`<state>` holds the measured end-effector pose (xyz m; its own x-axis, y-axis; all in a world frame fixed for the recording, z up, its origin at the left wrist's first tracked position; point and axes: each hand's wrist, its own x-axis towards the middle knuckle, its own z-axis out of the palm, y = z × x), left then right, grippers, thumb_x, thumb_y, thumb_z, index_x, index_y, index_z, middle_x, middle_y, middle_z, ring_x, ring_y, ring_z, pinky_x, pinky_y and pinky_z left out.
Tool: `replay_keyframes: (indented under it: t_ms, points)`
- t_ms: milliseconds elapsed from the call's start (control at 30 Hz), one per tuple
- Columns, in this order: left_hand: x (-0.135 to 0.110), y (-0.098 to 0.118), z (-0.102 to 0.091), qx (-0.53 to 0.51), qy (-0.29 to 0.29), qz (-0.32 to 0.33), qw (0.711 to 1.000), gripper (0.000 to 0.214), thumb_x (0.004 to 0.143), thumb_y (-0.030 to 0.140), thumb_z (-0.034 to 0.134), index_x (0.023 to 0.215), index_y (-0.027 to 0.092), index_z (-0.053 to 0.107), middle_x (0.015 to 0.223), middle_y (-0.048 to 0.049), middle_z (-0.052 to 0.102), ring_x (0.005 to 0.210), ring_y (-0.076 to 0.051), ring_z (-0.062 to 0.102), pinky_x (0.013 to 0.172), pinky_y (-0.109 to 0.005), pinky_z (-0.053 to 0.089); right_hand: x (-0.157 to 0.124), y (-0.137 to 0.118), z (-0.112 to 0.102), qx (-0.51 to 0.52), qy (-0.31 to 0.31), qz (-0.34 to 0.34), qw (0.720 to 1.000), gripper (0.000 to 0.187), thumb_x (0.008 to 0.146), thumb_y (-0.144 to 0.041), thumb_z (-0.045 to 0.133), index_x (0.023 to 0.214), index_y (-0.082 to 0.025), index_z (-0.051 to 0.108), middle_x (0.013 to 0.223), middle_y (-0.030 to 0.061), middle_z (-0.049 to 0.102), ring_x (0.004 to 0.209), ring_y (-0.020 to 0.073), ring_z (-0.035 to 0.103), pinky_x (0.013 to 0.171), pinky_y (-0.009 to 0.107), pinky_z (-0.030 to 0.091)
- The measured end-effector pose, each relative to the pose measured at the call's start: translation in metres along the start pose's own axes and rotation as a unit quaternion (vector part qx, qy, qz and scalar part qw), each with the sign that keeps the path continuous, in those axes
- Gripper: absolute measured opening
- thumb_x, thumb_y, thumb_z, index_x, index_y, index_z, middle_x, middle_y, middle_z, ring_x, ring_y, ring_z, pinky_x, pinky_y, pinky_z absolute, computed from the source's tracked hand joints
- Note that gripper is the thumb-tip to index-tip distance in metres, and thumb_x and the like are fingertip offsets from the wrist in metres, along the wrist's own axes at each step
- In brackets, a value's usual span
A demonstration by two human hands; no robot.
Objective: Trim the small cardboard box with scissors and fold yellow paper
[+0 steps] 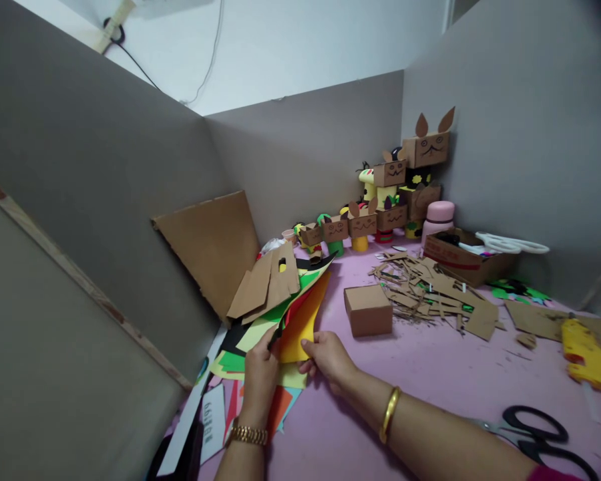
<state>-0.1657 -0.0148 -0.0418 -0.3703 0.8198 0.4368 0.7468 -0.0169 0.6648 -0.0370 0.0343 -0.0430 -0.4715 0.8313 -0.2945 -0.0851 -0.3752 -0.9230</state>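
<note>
A fanned stack of coloured paper leans up from the pink table, with a yellow sheet (305, 321) on its near side and red, green and black sheets behind. My left hand (260, 367) is closed on the stack's lower left edge. Between the thumb and fingers of my right hand (328, 357) is the lower right edge of the yellow sheet. Flat cardboard pieces (265, 284) rest on the paper pile just behind. To the right of the sheets sits a small closed cardboard box (369, 312). Black-handled scissors (535, 431) lie beyond my right forearm, partly hidden by it.
Cardboard scraps (431, 287) spread across the right. Behind them are an open box (461, 264) with white-handled scissors (513, 242) and a pink bottle (438, 220). Box-headed animal figures (363, 224) line the back. A cardboard panel (210, 247) leans left; a yellow object (588, 354) lies far right.
</note>
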Motion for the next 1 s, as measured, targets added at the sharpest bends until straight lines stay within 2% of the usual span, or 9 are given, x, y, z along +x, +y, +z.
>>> replay_keyframes:
  t_ms: [100, 267, 467, 700, 833, 1000]
  points:
    - [0.000, 0.001, 0.000, -0.003, -0.001, 0.002, 1.000, 0.039, 0.080, 0.018, 0.043, 0.112, 0.019, 0.065, 0.101, -0.0056, 0.074, 0.080, -0.020, 0.068, 0.071, -0.029, 0.052, -0.002, -0.003, 0.000, 0.003, -0.003, 0.008, 1.000, 0.020, 0.091, -0.013, 0.044, 0.073, -0.014, 0.053, 0.036, -0.0031, 0.055, 0.027, 0.0083, 0.050, 0.028, 0.013, 0.028]
    - [0.000, -0.001, 0.001, -0.007, 0.001, 0.002, 1.000, 0.036, 0.081, 0.021, 0.044, 0.108, 0.018, 0.067, 0.101, -0.0065, 0.074, 0.085, -0.021, 0.068, 0.075, -0.030, 0.052, -0.005, -0.008, -0.001, 0.021, -0.018, 0.014, 1.000, 0.021, 0.090, -0.018, 0.049, 0.069, -0.016, 0.049, 0.039, -0.0018, 0.058, 0.027, 0.0084, 0.050, 0.027, 0.013, 0.027]
    - [0.000, -0.002, 0.002, -0.007, 0.001, -0.008, 1.000, 0.036, 0.081, 0.023, 0.045, 0.108, 0.018, 0.067, 0.103, -0.0066, 0.073, 0.089, -0.022, 0.069, 0.078, -0.032, 0.052, -0.006, -0.004, -0.006, 0.055, -0.018, 0.004, 0.998, 0.027, 0.095, -0.023, 0.039, 0.071, -0.015, 0.050, 0.039, -0.0029, 0.056, 0.029, 0.0069, 0.051, 0.030, 0.011, 0.029]
    - [0.000, -0.002, 0.002, -0.003, 0.001, -0.015, 1.000, 0.037, 0.081, 0.023, 0.045, 0.110, 0.018, 0.066, 0.107, -0.0077, 0.072, 0.092, -0.023, 0.068, 0.082, -0.034, 0.052, -0.009, -0.001, -0.010, 0.089, -0.034, -0.014, 0.995, 0.018, 0.088, -0.025, 0.048, 0.075, -0.014, 0.053, 0.057, 0.0023, 0.066, 0.039, 0.0084, 0.059, 0.035, 0.013, 0.036]
    - [-0.001, -0.001, 0.001, -0.003, -0.003, -0.015, 1.000, 0.036, 0.081, 0.023, 0.046, 0.111, 0.017, 0.066, 0.108, -0.0085, 0.072, 0.094, -0.023, 0.068, 0.083, -0.035, 0.051, -0.013, -0.003, -0.012, 0.095, -0.058, -0.020, 0.994, 0.013, 0.087, -0.021, 0.047, 0.079, -0.013, 0.054, 0.068, 0.0052, 0.070, 0.043, 0.0078, 0.061, 0.037, 0.013, 0.037]
    - [0.000, 0.000, 0.001, -0.005, -0.002, -0.015, 1.000, 0.035, 0.081, 0.023, 0.046, 0.110, 0.019, 0.066, 0.107, -0.0072, 0.072, 0.093, -0.022, 0.068, 0.082, -0.034, 0.051, -0.015, -0.005, -0.013, 0.096, -0.084, -0.018, 0.992, 0.013, 0.087, -0.019, 0.046, 0.080, -0.013, 0.056, 0.067, 0.0045, 0.070, 0.044, 0.0072, 0.061, 0.039, 0.013, 0.038]
